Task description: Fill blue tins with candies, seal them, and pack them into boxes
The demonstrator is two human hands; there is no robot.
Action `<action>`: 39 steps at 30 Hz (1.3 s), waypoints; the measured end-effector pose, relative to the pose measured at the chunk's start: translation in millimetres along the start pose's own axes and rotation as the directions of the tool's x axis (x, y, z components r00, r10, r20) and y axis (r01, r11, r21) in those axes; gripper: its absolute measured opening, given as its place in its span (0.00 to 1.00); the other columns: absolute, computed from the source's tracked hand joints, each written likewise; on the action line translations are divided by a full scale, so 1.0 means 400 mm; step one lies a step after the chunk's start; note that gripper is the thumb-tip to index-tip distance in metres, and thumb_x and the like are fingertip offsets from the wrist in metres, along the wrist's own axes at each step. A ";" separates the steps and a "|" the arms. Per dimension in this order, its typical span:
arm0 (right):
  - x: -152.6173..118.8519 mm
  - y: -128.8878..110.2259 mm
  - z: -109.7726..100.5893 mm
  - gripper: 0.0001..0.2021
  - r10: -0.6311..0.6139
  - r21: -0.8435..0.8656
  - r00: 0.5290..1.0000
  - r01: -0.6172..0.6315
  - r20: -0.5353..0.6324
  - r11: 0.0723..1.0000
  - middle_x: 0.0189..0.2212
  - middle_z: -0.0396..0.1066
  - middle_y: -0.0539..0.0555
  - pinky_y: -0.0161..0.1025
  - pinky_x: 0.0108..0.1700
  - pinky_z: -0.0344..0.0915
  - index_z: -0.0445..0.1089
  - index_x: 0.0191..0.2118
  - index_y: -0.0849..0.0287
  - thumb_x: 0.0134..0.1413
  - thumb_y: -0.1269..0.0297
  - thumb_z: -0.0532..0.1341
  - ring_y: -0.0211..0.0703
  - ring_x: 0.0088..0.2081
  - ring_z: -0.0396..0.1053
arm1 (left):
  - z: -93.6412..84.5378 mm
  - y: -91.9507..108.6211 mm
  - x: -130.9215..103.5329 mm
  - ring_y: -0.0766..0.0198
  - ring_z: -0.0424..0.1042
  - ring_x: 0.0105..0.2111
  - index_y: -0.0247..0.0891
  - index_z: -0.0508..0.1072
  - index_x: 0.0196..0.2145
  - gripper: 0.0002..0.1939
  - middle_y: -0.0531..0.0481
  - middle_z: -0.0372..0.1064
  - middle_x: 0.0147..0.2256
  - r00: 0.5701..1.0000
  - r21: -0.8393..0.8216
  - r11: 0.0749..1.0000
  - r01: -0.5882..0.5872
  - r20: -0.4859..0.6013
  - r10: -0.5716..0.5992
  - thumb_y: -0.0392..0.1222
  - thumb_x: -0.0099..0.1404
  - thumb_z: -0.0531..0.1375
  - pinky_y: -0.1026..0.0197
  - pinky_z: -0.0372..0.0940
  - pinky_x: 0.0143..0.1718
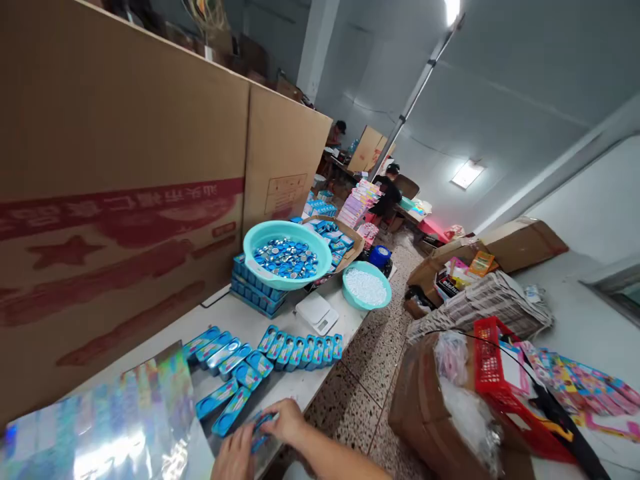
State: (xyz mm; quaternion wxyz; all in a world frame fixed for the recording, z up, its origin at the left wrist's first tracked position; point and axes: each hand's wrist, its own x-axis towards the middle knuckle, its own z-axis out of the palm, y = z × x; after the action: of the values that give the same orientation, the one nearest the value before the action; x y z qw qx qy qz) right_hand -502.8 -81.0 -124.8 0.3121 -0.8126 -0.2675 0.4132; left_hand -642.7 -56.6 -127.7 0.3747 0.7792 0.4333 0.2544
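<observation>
Two hands [260, 440] grip one blue tray [261, 427]; eight trays [303, 350] in row.

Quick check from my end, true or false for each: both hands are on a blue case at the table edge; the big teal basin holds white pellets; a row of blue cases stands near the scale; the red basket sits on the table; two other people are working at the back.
1. Both hands, left hand and right hand, are on a blue case at the table edge. True.
2. The big teal basin holds white pellets. False: it holds blue and silver round pieces; the white pellets are in the smaller teal bowl.
3. A row of blue cases stands near the white scale. True.
4. The red basket sits on the table. False: it rests on a cardboard box across the aisle.
5. Two other people are at the back. True.
</observation>
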 end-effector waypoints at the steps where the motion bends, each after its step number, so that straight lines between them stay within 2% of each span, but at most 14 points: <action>1: -0.001 -0.009 -0.010 0.07 0.010 -0.013 1.000 -0.010 0.008 1.000 0.18 0.70 0.42 0.44 0.38 0.68 0.76 0.21 0.45 0.27 0.64 0.68 0.49 0.30 0.73 | -0.003 0.002 0.005 0.42 0.74 0.41 0.57 0.77 0.32 0.23 0.56 0.77 0.37 1.000 -0.023 1.000 0.013 -0.001 -0.013 0.45 0.38 0.52 0.39 0.67 0.46; 4: -0.044 -0.044 -0.062 0.07 0.024 -0.003 0.991 -0.024 0.131 1.000 0.15 0.67 0.44 0.41 0.32 0.66 0.75 0.19 0.50 0.28 0.57 0.69 0.43 0.23 0.69 | -0.040 0.045 -0.031 0.48 0.74 0.40 0.61 0.75 0.34 0.21 0.61 0.76 0.36 0.998 -0.075 0.996 0.057 0.005 -0.056 0.42 0.42 0.53 0.44 0.68 0.45; 6: -0.092 -0.067 -0.103 0.16 0.048 0.015 0.964 -0.054 0.261 0.998 0.17 0.68 0.46 0.39 0.32 0.66 0.75 0.21 0.55 0.32 0.47 0.69 0.41 0.23 0.68 | -0.088 0.094 -0.095 0.50 0.73 0.42 0.53 0.74 0.40 0.21 0.53 0.75 0.39 0.997 -0.060 0.995 0.080 0.023 -0.079 0.38 0.48 0.53 0.47 0.68 0.46; 8: -0.120 -0.080 -0.133 0.25 0.086 0.001 0.923 -0.093 0.375 0.996 0.23 0.71 0.49 0.37 0.32 0.66 0.75 0.27 0.57 0.40 0.37 0.62 0.38 0.24 0.68 | -0.144 0.132 -0.168 0.52 0.70 0.46 0.44 0.72 0.45 0.21 0.46 0.72 0.44 0.995 -0.041 0.995 0.088 0.052 -0.086 0.34 0.53 0.53 0.48 0.65 0.50; 10: -0.114 -0.078 -0.136 0.28 0.082 0.021 0.920 -0.097 0.383 0.995 0.29 0.74 0.53 0.35 0.34 0.66 0.75 0.32 0.60 0.43 0.36 0.59 0.38 0.28 0.69 | -0.196 0.142 -0.238 0.53 0.67 0.47 0.40 0.69 0.49 0.21 0.44 0.70 0.46 0.989 -0.010 0.990 0.143 0.048 -0.142 0.32 0.56 0.53 0.49 0.64 0.51; 15: -0.063 -0.040 -0.051 0.28 0.140 -0.089 0.922 -0.116 0.361 0.989 0.30 0.74 0.56 0.34 0.31 0.64 0.74 0.35 0.63 0.44 0.38 0.58 0.39 0.28 0.69 | -0.289 0.076 -0.403 0.54 0.64 0.47 0.39 0.66 0.49 0.22 0.45 0.67 0.46 0.926 0.101 0.921 0.375 -0.075 -0.369 0.29 0.57 0.54 0.49 0.63 0.51; 19: -0.072 -0.040 0.042 0.24 0.129 -0.201 0.887 -0.042 0.444 0.979 0.29 0.74 0.55 0.33 0.29 0.64 0.73 0.29 0.61 0.46 0.41 0.58 0.39 0.27 0.69 | -0.344 0.012 -0.472 0.53 0.63 0.48 0.38 0.66 0.49 0.19 0.43 0.66 0.46 0.872 0.180 0.858 0.481 -0.198 -0.448 0.29 0.59 0.53 0.48 0.62 0.52; 23: -0.082 -0.049 0.149 0.21 0.136 -0.268 0.853 0.005 0.504 0.964 0.25 0.74 0.53 0.32 0.24 0.62 0.71 0.27 0.61 0.45 0.44 0.61 0.37 0.23 0.68 | -0.402 -0.049 -0.468 0.51 0.63 0.49 0.37 0.65 0.50 0.19 0.42 0.66 0.46 0.841 0.222 0.820 0.527 -0.271 -0.468 0.30 0.60 0.52 0.49 0.62 0.51; 26: -0.083 -0.048 0.213 0.18 0.134 -0.245 0.868 -0.015 0.478 0.969 0.23 0.73 0.51 0.31 0.22 0.62 0.69 0.28 0.60 0.47 0.48 0.61 0.35 0.20 0.67 | -0.439 -0.098 -0.455 0.51 0.63 0.49 0.39 0.65 0.50 0.20 0.42 0.65 0.46 0.823 0.239 0.798 0.553 -0.307 -0.478 0.31 0.60 0.53 0.49 0.62 0.51; 29: -0.088 -0.051 0.238 0.16 0.092 -0.193 0.886 -0.003 0.455 0.981 0.23 0.73 0.52 0.31 0.21 0.62 0.67 0.26 0.60 0.51 0.50 0.57 0.35 0.19 0.66 | -0.459 -0.140 -0.454 0.50 0.63 0.49 0.39 0.64 0.52 0.21 0.41 0.64 0.47 0.813 0.276 0.773 0.572 -0.314 -0.489 0.31 0.60 0.53 0.49 0.63 0.50; 32: -0.100 -0.063 0.221 0.17 0.022 -0.136 0.888 0.046 0.460 0.990 0.21 0.72 0.52 0.32 0.23 0.64 0.67 0.23 0.60 0.52 0.50 0.56 0.36 0.21 0.67 | -0.464 -0.147 -0.453 0.50 0.62 0.49 0.37 0.64 0.52 0.21 0.39 0.63 0.47 0.815 0.342 0.747 0.569 -0.351 -0.461 0.34 0.61 0.54 0.48 0.63 0.49; 35: -0.120 -0.079 0.170 0.18 -0.069 -0.088 0.880 0.124 0.469 0.988 0.23 0.73 0.52 0.35 0.30 0.67 0.69 0.24 0.59 0.50 0.49 0.57 0.40 0.25 0.69 | -0.471 -0.117 -0.425 0.47 0.61 0.50 0.35 0.64 0.53 0.21 0.36 0.61 0.48 0.815 0.388 0.745 0.543 -0.456 -0.356 0.41 0.62 0.57 0.46 0.61 0.51; 37: -0.139 -0.090 0.124 0.18 -0.183 -0.068 0.851 0.247 0.493 0.967 0.24 0.73 0.53 0.37 0.33 0.67 0.70 0.26 0.59 0.51 0.48 0.56 0.43 0.28 0.71 | -0.481 -0.093 -0.378 0.47 0.61 0.51 0.35 0.64 0.53 0.22 0.36 0.61 0.48 0.818 0.372 0.781 0.501 -0.500 -0.286 0.45 0.63 0.58 0.45 0.59 0.53; 39: -0.164 -0.101 0.075 0.18 -0.303 -0.062 0.791 0.393 0.532 0.917 0.25 0.73 0.53 0.37 0.35 0.66 0.71 0.27 0.59 0.54 0.49 0.55 0.44 0.30 0.71 | -0.492 -0.081 -0.304 0.48 0.60 0.52 0.35 0.63 0.53 0.22 0.36 0.62 0.48 0.839 0.334 0.833 0.441 -0.484 -0.249 0.46 0.63 0.57 0.45 0.57 0.55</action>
State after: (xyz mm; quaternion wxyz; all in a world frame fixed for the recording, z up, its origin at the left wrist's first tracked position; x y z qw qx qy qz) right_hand -568.7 -91.0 -76.1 0.2305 -0.6333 -0.5200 0.5247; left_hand -860.7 -79.3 -46.5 0.1302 0.6750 0.6855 0.2397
